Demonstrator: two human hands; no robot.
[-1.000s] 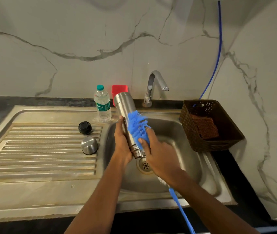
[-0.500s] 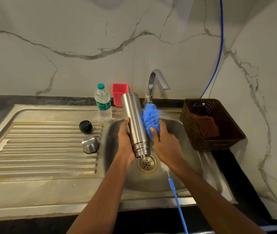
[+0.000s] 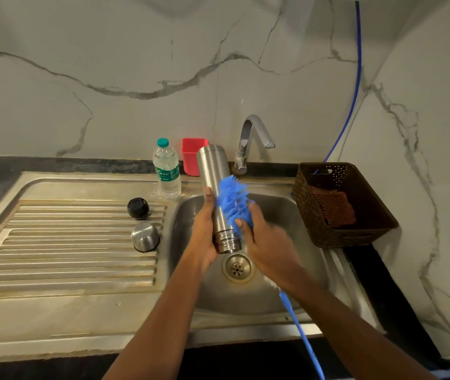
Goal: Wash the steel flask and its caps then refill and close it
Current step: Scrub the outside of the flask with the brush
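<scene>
The steel flask (image 3: 212, 182) is upside down over the sink basin (image 3: 295, 215), its threaded mouth pointing at the drain. My left hand (image 3: 204, 229) grips its lower body. My right hand (image 3: 267, 242) grips the blue bottle brush (image 3: 232, 201), whose bristles press against the flask's right side; the blue handle runs down toward the bottom edge. On the ribbed draining board (image 3: 67, 242) to the left sit a black inner cap (image 3: 138, 207) and a steel outer cap (image 3: 145, 237).
A plastic water bottle (image 3: 166, 171) and a red cup (image 3: 192, 154) stand behind the sink's left rim. The tap (image 3: 251, 138) rises at the back. A brown basket (image 3: 350, 207) with a scrub cloth sits right of the basin. A blue hose (image 3: 355, 86) hangs down the wall.
The brush has slid back down along the flask's side from its higher spot near the tap. The flask stays inverted in my left hand, shifted slightly.
</scene>
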